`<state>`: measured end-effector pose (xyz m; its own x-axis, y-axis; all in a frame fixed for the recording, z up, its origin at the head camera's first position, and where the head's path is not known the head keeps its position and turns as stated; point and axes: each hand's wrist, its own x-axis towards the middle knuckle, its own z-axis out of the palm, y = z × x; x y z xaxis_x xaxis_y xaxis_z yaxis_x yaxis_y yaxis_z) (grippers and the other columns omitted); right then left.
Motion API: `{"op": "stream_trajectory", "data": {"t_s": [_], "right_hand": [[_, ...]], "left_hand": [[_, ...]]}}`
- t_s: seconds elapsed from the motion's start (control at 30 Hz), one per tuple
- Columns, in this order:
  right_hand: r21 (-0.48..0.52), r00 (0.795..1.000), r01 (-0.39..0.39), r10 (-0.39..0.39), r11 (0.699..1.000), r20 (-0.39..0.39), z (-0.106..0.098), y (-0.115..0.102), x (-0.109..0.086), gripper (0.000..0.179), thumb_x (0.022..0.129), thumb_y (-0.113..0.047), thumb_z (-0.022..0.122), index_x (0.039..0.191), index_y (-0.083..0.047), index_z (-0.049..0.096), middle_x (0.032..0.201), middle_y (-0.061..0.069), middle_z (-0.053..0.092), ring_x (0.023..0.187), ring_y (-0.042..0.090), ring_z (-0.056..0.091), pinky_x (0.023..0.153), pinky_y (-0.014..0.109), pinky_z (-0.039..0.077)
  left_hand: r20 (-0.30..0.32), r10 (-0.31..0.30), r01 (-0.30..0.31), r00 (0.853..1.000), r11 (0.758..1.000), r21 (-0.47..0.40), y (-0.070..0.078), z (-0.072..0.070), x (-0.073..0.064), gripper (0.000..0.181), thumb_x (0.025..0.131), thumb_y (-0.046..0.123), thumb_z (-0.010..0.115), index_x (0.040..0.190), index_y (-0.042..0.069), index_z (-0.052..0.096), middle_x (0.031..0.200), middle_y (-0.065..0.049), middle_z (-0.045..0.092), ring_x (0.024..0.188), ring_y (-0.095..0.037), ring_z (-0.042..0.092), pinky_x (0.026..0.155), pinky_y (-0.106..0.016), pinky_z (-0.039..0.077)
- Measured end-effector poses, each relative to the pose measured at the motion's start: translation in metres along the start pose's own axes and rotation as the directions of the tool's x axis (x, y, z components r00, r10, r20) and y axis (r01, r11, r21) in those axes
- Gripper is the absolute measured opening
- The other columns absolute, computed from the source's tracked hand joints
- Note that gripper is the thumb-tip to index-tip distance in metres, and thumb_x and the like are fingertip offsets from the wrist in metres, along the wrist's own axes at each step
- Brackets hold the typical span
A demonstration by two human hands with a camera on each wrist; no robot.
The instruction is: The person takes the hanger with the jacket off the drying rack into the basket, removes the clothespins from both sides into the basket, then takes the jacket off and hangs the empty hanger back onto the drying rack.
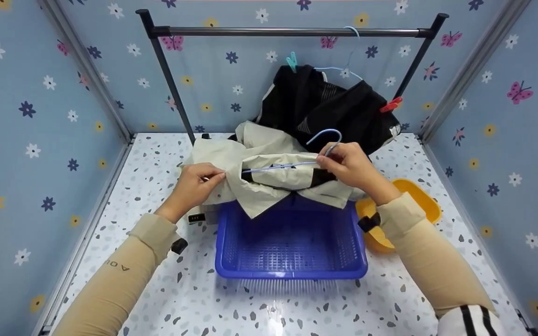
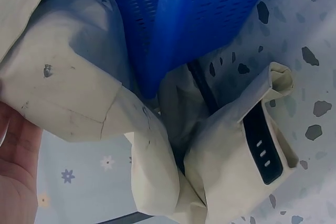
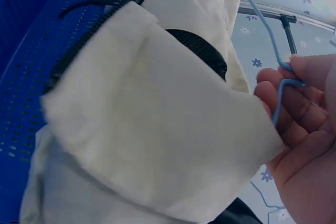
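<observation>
A cream jacket [image 1: 269,140] with black inner trim lies bunched over the back of a blue basket [image 1: 292,274]. My left hand [image 1: 194,184] pinches the jacket's edge between thumb and fingers on the left side. A light-blue wire hanger [image 1: 285,165] lies partly inside the jacket's neck opening, its left end hidden under the fabric. With my right hand [image 1: 350,163], I pinch the hanger's wire by the base of its hook, which points up. In the left wrist view, a sleeve cuff with a black tab [image 2: 262,142] hangs beside the basket.
Behind stands a dark clothes rack [image 1: 255,31]. From it hangs a black garment [image 1: 334,102] on another blue hanger, with a teal clip [image 1: 292,61] and a red clip [image 1: 391,105]. A yellow container [image 1: 430,207] sits right of the basket on the speckled surface [image 1: 157,298].
</observation>
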<state>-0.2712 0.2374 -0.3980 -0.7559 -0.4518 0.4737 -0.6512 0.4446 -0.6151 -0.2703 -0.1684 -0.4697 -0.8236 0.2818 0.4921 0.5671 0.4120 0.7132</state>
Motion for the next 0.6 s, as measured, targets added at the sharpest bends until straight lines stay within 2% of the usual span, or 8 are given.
{"op": "stream_trajectory", "data": {"t_s": [0.13,0.23,0.37,0.47,0.6], "right_hand": [[0.074,0.996,0.025,-0.018,0.997,-0.090,0.002,0.005,-0.004,0.014,0.105,0.002,0.073,0.093,0.006,0.078,0.080,0.022,0.075,0.067,-0.005,0.056,0.064,0.010,0.047],[0.122,0.989,0.033,-0.015,0.992,-0.145,0.006,0.005,-0.005,0.012,0.104,0.006,0.071,0.094,0.009,0.076,0.084,0.026,0.075,0.073,-0.006,0.060,0.068,0.009,0.050],[0.150,0.979,0.048,-0.017,0.988,-0.204,0.010,0.006,-0.006,0.010,0.103,0.010,0.069,0.094,0.012,0.073,0.085,0.028,0.073,0.076,-0.005,0.064,0.071,0.010,0.053],[0.153,0.972,0.049,-0.012,0.987,-0.235,0.012,0.006,-0.006,0.011,0.104,0.010,0.069,0.093,0.012,0.072,0.081,0.019,0.071,0.073,-0.004,0.060,0.067,0.011,0.050],[0.203,0.964,0.034,0.021,0.979,-0.266,0.013,0.006,-0.004,0.012,0.105,0.008,0.066,0.094,0.014,0.069,0.080,-0.007,0.068,0.069,-0.005,0.056,0.063,0.012,0.046]], "left_hand": [[-0.010,-0.022,0.022,1.000,1.000,0.001,-0.001,0.001,0.001,0.008,0.099,-0.004,0.079,0.099,-0.005,0.086,0.089,-0.022,0.081,0.076,0.003,0.056,0.073,-0.011,0.045],[0.009,-0.088,0.088,0.996,0.996,-0.003,-0.002,0.002,0.001,0.009,0.101,-0.002,0.077,0.101,-0.006,0.085,0.091,-0.022,0.081,0.076,0.004,0.056,0.074,-0.012,0.045],[0.033,-0.192,0.192,0.981,0.981,-0.021,-0.001,0.003,0.002,0.013,0.104,0.001,0.074,0.104,-0.007,0.085,0.093,-0.021,0.081,0.076,0.003,0.056,0.074,-0.014,0.045],[0.050,-0.247,0.249,0.968,0.968,-0.036,-0.002,0.004,0.002,0.016,0.106,0.003,0.072,0.104,-0.007,0.084,0.093,-0.019,0.081,0.076,0.002,0.056,0.073,-0.015,0.046],[0.072,-0.302,0.304,0.951,0.952,-0.027,-0.009,0.006,0.001,0.017,0.105,0.003,0.072,0.106,-0.008,0.084,0.096,-0.018,0.082,0.077,0.000,0.058,0.073,-0.015,0.047]]}}
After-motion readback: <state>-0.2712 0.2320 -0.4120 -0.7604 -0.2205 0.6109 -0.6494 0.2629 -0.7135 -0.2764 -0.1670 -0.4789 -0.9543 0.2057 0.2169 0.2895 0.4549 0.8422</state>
